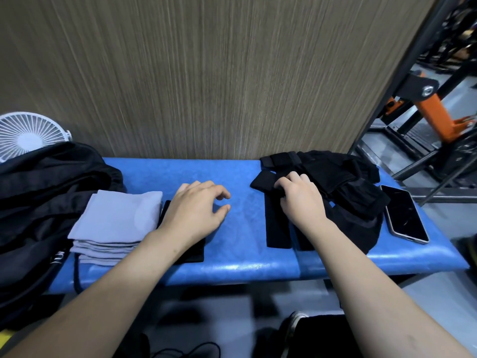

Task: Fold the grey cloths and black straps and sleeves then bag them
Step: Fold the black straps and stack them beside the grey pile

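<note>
My right hand has its grip clamped on a black strap, fingers curled over the strap's upper end at the near edge of the black pile, while the rest of the strap lies flat on the blue counter, running toward me from under my palm. My left hand hovers empty, fingers loosely apart, over a folded black piece just beside the stack of folded grey cloths. The black bag sits at the far left, touching that stack.

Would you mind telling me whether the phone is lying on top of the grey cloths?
No, the phone lies on the bench's right end, far from the grey cloths.
</note>
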`<state>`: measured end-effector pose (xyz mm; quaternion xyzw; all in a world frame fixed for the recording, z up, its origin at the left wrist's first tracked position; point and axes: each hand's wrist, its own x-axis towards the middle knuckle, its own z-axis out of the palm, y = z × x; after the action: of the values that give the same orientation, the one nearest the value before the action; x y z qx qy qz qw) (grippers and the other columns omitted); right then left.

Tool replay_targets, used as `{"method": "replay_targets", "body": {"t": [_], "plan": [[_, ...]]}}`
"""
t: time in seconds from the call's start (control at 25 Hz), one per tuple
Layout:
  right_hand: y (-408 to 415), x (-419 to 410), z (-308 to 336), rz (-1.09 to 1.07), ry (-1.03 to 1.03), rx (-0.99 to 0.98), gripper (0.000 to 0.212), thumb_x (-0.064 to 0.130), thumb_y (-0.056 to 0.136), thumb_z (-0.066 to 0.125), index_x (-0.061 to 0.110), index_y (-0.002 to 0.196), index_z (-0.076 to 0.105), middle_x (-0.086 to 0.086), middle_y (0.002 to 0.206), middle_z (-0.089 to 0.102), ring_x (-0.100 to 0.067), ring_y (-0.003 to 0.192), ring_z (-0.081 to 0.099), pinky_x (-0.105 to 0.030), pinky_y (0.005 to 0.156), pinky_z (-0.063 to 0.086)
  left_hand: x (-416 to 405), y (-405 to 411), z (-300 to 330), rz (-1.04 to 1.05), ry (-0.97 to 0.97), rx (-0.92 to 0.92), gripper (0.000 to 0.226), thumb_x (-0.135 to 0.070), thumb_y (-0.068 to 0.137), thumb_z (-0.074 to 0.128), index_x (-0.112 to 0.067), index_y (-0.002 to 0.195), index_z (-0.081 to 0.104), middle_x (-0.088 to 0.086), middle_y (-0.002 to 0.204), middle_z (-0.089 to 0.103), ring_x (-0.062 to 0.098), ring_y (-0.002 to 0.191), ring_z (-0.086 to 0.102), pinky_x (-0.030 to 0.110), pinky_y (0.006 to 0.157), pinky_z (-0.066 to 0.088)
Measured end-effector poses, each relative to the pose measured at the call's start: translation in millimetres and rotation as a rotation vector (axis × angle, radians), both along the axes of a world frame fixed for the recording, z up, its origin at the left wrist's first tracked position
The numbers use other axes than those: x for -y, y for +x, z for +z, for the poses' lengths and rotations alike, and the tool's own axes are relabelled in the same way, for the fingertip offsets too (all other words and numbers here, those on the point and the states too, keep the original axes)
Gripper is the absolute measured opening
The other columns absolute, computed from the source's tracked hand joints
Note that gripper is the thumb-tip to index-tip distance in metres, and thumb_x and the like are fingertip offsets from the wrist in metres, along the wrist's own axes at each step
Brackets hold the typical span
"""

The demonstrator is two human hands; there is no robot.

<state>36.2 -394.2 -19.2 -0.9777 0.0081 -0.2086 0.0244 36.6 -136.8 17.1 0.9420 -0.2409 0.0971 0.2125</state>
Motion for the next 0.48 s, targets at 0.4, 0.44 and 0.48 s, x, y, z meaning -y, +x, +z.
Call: {"method": "replay_targets", "body": {"t": [0.4,0.44,0.48], "plan": [[-7.9,-20.9,23.5,-0.032,0.194,0.154,0.01,0.013,0.089,0.061,0.015,0.094,0.069,-0.001,0.092,0.062,-0.025,0.086,0.061,-0.033,0.06,0.046,2.5,-1.2,-1.8,-0.013,-0.066,-0.011,0.02,-0.038,0.094,0.059,-0.033,0.113,0.064,-0.017,0.107,0.063,0.01,0.1,0.056,0.024,0.092,0.027],[-10.6,-26.0,27.6,-0.005,0.225,0.187,0.009,0.013,0.088,0.061,0.014,0.093,0.068,-0.001,0.092,0.061,-0.024,0.086,0.061,-0.035,0.062,0.049,4.3,-1.8,-1.6,-0.011,-0.079,-0.017,0.02,-0.038,0.094,0.059,-0.033,0.113,0.064,-0.018,0.106,0.064,0.009,0.1,0.056,0.024,0.093,0.029],[-13.5,-31.7,31.3,0.029,0.247,0.226,0.008,0.012,0.087,0.062,0.013,0.093,0.067,-0.001,0.092,0.06,-0.024,0.084,0.062,-0.036,0.062,0.05,6.5,-2.2,-1.5,-0.01,-0.104,-0.027,0.02,-0.038,0.094,0.06,-0.033,0.113,0.064,-0.019,0.105,0.064,0.008,0.099,0.057,0.027,0.096,0.032]]}}
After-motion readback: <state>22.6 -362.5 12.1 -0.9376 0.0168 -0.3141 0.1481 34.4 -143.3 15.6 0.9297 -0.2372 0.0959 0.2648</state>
